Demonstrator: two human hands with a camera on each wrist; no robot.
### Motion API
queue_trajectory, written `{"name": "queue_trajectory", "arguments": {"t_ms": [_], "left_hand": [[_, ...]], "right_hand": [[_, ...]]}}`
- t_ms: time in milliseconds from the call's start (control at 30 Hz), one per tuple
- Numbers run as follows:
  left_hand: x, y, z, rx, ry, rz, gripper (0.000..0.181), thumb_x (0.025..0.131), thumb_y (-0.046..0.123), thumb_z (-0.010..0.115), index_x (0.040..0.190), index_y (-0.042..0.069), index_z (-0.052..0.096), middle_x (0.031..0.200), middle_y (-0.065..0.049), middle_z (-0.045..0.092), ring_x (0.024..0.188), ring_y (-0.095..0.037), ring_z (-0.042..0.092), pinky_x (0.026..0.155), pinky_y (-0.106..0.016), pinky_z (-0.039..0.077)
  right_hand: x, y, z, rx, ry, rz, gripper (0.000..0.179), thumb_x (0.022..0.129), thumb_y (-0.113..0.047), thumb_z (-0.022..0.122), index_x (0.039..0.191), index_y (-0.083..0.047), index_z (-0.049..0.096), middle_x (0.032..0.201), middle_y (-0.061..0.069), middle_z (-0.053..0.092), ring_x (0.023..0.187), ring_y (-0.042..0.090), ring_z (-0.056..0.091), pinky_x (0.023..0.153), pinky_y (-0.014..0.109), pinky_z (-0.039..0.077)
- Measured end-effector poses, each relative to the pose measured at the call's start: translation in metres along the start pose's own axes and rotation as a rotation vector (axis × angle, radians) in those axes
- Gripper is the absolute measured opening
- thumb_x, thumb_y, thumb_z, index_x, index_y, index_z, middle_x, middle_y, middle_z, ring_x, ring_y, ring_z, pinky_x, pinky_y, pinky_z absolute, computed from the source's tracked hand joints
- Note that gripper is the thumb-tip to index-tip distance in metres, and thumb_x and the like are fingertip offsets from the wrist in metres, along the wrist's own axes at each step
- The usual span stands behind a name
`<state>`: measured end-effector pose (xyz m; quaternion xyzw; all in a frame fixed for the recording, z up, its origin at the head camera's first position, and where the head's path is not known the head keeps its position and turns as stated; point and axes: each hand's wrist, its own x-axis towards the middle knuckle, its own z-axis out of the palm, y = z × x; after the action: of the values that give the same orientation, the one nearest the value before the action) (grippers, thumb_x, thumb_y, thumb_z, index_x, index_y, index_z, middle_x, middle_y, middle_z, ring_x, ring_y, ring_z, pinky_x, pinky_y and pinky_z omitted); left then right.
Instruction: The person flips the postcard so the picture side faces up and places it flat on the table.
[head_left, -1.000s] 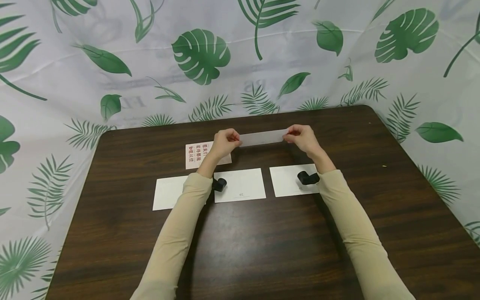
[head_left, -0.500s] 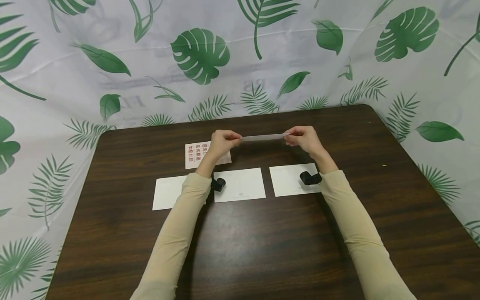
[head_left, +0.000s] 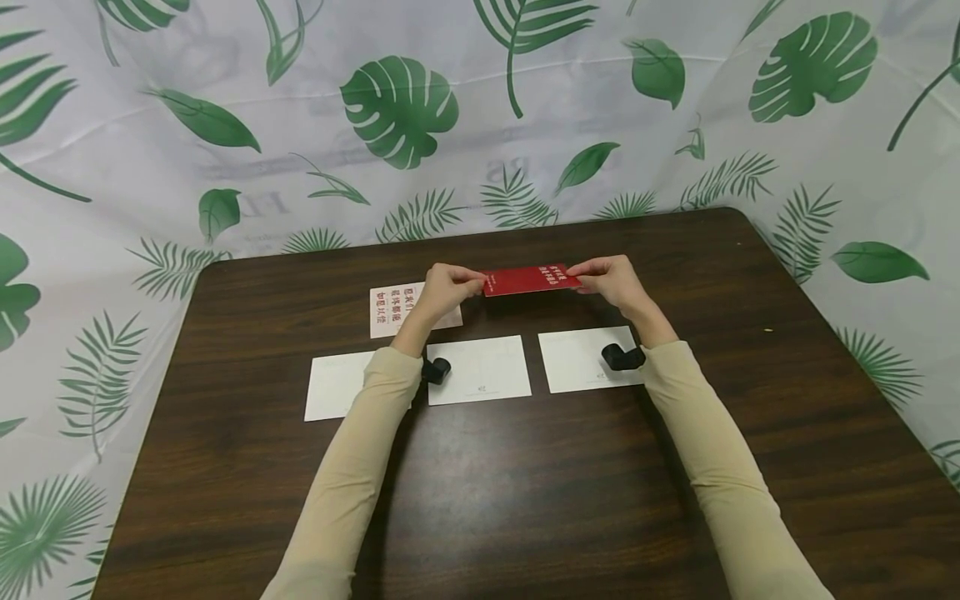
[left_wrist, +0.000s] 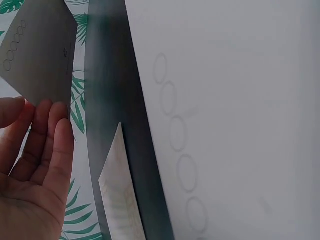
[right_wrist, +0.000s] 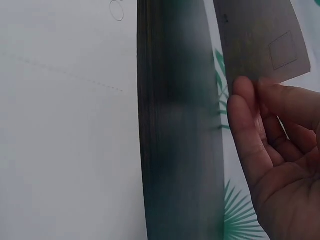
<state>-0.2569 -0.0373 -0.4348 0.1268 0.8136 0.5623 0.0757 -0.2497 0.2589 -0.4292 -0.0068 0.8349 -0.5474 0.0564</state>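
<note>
A red postcard [head_left: 525, 282] with white characters is held above the far part of the table, its printed face toward the head camera. My left hand [head_left: 444, 292] pinches its left end, and my right hand [head_left: 613, 282] pinches the right end. From the left wrist, the pale back of the postcard [left_wrist: 47, 52] shows a row of ovals above the fingers [left_wrist: 61, 145]. The right wrist view shows a stamp box on the same back [right_wrist: 265, 40], beside the thumb and fingers [right_wrist: 245, 130].
Three white postcards, left [head_left: 337, 390], middle [head_left: 480, 371] and right [head_left: 570, 362], lie in a row on the dark wooden table [head_left: 525, 483]. Behind the left one lies a postcard with red characters [head_left: 390, 312], partly covered by the left hand. A leaf-patterned cloth [head_left: 480, 50] hangs behind.
The postcard between my hands has tilted over: its pale side showed first, then it was nearly edge-on, and now its red face shows. Both hands have stayed nearly in place.
</note>
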Motion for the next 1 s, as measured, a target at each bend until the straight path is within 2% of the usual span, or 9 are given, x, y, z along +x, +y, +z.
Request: {"name": "queue_trajectory", "arguments": {"t_ms": [133, 233, 367, 633, 867, 1000], "left_hand": [[0.0, -0.002, 0.001, -0.003, -0.008, -0.007, 0.018, 0.088, 0.01, 0.065, 0.101, -0.002, 0.071, 0.091, -0.016, 0.069, 0.077, -0.018, 0.062, 0.072, -0.026, 0.051], [0.001, -0.003, 0.001, -0.009, -0.016, -0.02, 0.019, 0.088, 0.01, 0.065, 0.102, -0.001, 0.071, 0.094, -0.016, 0.069, 0.08, -0.019, 0.064, 0.074, -0.027, 0.051], [0.001, -0.005, 0.001, -0.001, -0.028, -0.025, 0.02, 0.088, 0.009, 0.066, 0.104, 0.0, 0.071, 0.098, -0.015, 0.069, 0.085, -0.021, 0.064, 0.076, -0.028, 0.051], [0.001, -0.007, 0.002, 0.052, -0.035, -0.003, 0.021, 0.087, 0.007, 0.066, 0.106, -0.001, 0.07, 0.101, -0.016, 0.069, 0.086, -0.023, 0.064, 0.074, -0.027, 0.051], [0.001, -0.006, 0.005, 0.11, -0.054, -0.014, 0.022, 0.086, 0.005, 0.066, 0.106, -0.003, 0.069, 0.096, -0.017, 0.068, 0.085, -0.024, 0.062, 0.071, -0.026, 0.05], [0.0, -0.004, 0.006, 0.156, -0.062, -0.03, 0.022, 0.086, 0.005, 0.066, 0.106, -0.002, 0.069, 0.094, -0.016, 0.068, 0.084, -0.024, 0.06, 0.069, -0.026, 0.048]], "right_hand": [[0.001, 0.002, 0.0, -0.025, -0.003, 0.023, 0.023, 0.091, 0.001, 0.057, 0.111, 0.01, 0.064, 0.121, 0.024, 0.056, 0.092, 0.026, 0.058, 0.074, 0.024, 0.053], [0.001, 0.003, 0.001, -0.031, -0.006, 0.026, 0.024, 0.09, 0.0, 0.058, 0.112, 0.009, 0.063, 0.121, 0.024, 0.056, 0.096, 0.028, 0.055, 0.075, 0.024, 0.052], [0.001, 0.005, 0.001, -0.03, -0.019, 0.015, 0.025, 0.09, 0.001, 0.057, 0.113, 0.009, 0.063, 0.121, 0.024, 0.056, 0.094, 0.024, 0.056, 0.076, 0.024, 0.052], [0.003, 0.01, 0.001, 0.012, -0.054, 0.003, 0.025, 0.091, 0.003, 0.054, 0.113, 0.012, 0.061, 0.117, 0.027, 0.057, 0.078, 0.012, 0.061, 0.072, 0.022, 0.053], [0.003, 0.014, 0.001, -0.084, -0.111, 0.033, 0.028, 0.092, -0.004, 0.055, 0.117, 0.008, 0.061, 0.119, 0.024, 0.057, 0.086, 0.017, 0.06, 0.076, 0.025, 0.052], [0.004, 0.014, 0.004, -0.132, -0.109, 0.052, 0.032, 0.09, -0.009, 0.062, 0.118, 0.004, 0.062, 0.121, 0.021, 0.056, 0.095, 0.022, 0.056, 0.076, 0.025, 0.05]]}}
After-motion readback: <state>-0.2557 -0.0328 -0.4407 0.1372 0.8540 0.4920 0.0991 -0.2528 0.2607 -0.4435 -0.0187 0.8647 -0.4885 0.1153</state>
